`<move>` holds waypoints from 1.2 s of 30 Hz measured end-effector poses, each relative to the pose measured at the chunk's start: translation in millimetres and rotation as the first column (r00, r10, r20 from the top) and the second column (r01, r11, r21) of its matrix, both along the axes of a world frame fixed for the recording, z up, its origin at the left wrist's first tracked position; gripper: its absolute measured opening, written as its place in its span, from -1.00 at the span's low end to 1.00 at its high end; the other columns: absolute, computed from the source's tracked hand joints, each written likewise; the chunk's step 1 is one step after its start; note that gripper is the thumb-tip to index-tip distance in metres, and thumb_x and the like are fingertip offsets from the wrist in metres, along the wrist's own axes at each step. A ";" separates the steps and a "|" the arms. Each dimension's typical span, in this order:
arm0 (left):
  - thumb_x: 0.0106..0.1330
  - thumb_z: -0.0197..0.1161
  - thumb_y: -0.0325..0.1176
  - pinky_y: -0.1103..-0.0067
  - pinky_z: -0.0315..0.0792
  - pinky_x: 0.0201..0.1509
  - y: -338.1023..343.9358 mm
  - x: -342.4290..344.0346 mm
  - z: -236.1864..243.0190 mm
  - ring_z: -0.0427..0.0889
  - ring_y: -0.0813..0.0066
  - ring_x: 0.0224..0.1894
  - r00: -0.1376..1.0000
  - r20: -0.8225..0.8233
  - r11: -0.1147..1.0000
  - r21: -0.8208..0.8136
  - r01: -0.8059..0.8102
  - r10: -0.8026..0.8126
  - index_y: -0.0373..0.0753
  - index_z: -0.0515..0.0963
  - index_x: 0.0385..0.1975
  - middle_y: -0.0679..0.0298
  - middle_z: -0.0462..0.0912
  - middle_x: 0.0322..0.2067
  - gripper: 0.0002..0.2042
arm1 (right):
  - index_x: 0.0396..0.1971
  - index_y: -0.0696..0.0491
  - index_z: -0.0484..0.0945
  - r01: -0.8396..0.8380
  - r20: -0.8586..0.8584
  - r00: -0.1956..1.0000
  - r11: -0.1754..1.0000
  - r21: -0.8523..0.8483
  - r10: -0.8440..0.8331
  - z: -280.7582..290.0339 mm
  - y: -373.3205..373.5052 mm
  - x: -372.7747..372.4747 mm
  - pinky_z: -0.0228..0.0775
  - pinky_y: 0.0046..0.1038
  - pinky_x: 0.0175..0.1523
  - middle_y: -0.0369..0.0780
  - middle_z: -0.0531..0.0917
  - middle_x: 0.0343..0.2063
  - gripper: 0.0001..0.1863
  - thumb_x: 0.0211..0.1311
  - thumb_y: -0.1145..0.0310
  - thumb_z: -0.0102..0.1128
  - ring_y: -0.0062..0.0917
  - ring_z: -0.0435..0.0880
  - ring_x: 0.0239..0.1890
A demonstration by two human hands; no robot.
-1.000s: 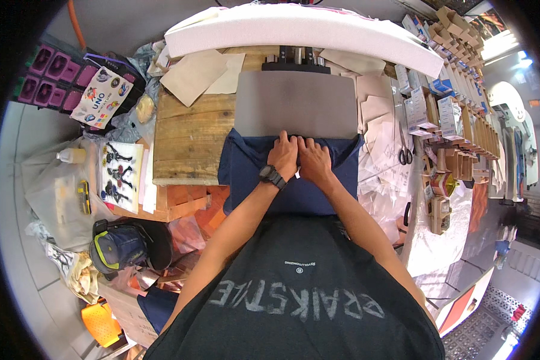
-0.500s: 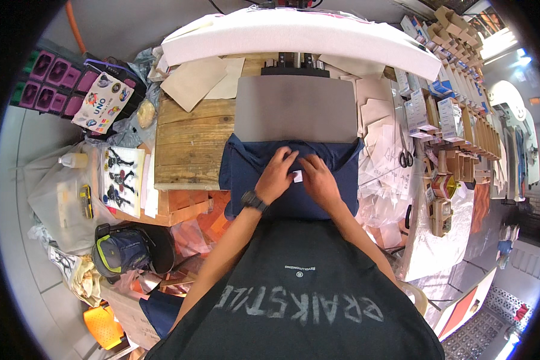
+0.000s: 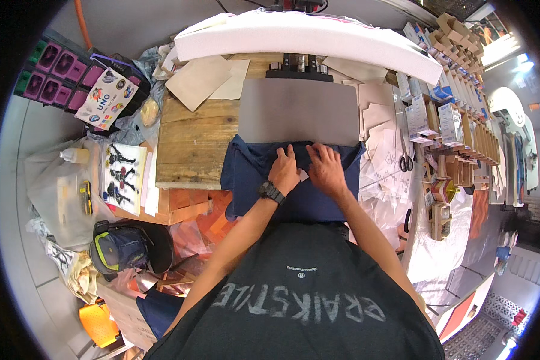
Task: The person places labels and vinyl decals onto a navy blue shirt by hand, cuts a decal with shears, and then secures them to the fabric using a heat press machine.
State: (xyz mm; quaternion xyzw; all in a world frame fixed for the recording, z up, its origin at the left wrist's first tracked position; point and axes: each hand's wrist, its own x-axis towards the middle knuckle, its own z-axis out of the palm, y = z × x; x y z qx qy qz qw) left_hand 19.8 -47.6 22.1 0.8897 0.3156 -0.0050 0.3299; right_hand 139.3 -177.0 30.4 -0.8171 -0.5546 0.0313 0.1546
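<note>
A person's two hands press down side by side on a navy blue garment (image 3: 264, 180) spread over the near edge of a grey press platen (image 3: 299, 111), at the middle of a cluttered table (image 3: 189, 147). The left hand (image 3: 284, 171), a black watch (image 3: 270, 192) at its wrist, lies flat on the cloth with fingers together; the right hand (image 3: 326, 168) rests just beside it, fingers spread flat, and a small pale tag (image 3: 303, 175) shows between the two, though which hand pinches it cannot be told. The garment hangs off the table's near edge toward the person's black shirt. A long white padded board (image 3: 309, 39) runs along the far edge above the platen. Brown paper sheets (image 3: 201, 81) lie at the far left corner, and scissors (image 3: 405, 161) sit near the right edge among loose papers.
</note>
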 end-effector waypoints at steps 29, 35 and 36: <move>0.20 0.35 -0.41 0.31 0.41 0.02 -10.7 -65.0 -19.6 0.55 0.12 -0.07 0.898 0.441 0.994 0.101 -0.047 -0.003 -0.26 0.61 -0.30 0.18 0.57 -0.26 -0.87 | -0.23 -0.05 0.61 0.151 -0.056 0.988 0.982 0.113 -0.145 -4.1 -41.5 -26.9 0.30 -0.25 -0.03 -0.28 0.57 -0.26 -0.82 0.15 0.36 0.31 -0.35 0.55 -0.11; 0.19 0.37 -0.38 0.31 0.34 -0.18 -10.3 -61.2 -17.9 0.53 0.18 -0.21 0.940 0.334 0.979 0.205 0.003 -0.073 -0.25 0.56 -0.49 0.22 0.50 -0.37 -0.87 | -0.35 -0.06 0.60 0.106 0.017 0.994 0.992 0.066 -0.107 -13.1 -42.0 -15.7 0.28 -0.25 -0.02 -0.29 0.57 -0.29 -0.91 0.15 0.33 0.31 -0.36 0.53 -0.13; 0.18 0.37 -0.38 0.30 0.36 -0.16 -10.1 -60.4 -16.6 0.53 0.17 -0.21 0.935 0.346 0.980 0.200 0.005 -0.076 -0.24 0.56 -0.47 0.22 0.50 -0.38 -0.87 | -0.36 -0.06 0.61 0.089 0.035 0.995 0.994 0.068 -0.091 -9.4 -41.2 -15.1 0.28 -0.25 -0.02 -0.28 0.57 -0.29 -0.92 0.15 0.33 0.31 -0.36 0.53 -0.13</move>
